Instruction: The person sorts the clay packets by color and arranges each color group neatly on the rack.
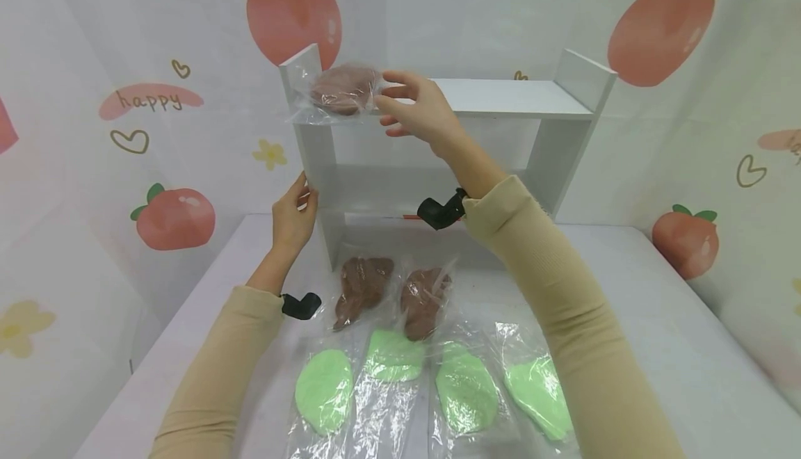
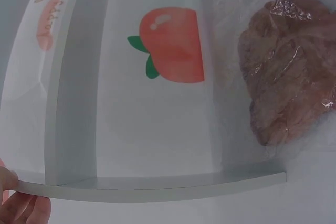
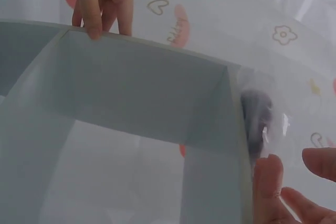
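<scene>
A clear plastic bag with a flat brown piece [image 1: 345, 88] lies at the left end of the top board of a white shelf unit [image 1: 500, 96]. Just right of that bag is my right hand [image 1: 421, 108], fingers parted and thumb away from them; the right wrist view shows nothing held between them. My left hand [image 1: 294, 217] pinches the front edge of the unit's left side panel, thumb on one face and fingers on the other, as the left wrist view [image 2: 23, 200] also partly shows.
On the table before the unit lie two bagged brown pieces [image 1: 365, 285] [image 1: 425, 300]. Nearer me, several clear bags with flat light green pieces [image 1: 324, 391] lie in a row. Behind everything hangs a white fruit-print backdrop [image 1: 438, 14].
</scene>
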A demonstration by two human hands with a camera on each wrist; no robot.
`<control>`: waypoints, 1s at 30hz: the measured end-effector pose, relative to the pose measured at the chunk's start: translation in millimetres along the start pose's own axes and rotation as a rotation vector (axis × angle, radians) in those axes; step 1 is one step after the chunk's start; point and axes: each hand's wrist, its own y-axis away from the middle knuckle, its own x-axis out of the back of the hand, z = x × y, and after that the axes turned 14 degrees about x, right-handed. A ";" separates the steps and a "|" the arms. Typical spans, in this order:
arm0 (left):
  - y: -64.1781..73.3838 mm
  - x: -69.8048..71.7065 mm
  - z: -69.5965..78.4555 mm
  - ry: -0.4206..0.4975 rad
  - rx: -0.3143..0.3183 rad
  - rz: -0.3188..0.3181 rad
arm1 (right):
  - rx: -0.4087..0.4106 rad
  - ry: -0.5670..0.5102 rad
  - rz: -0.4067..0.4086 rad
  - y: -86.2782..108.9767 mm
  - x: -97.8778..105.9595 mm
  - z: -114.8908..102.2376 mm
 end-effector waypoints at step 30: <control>1.8 -0.2 0.1 -0.008 -0.020 0.011 | 0.107 0.010 -0.267 90.7 39.5 38.9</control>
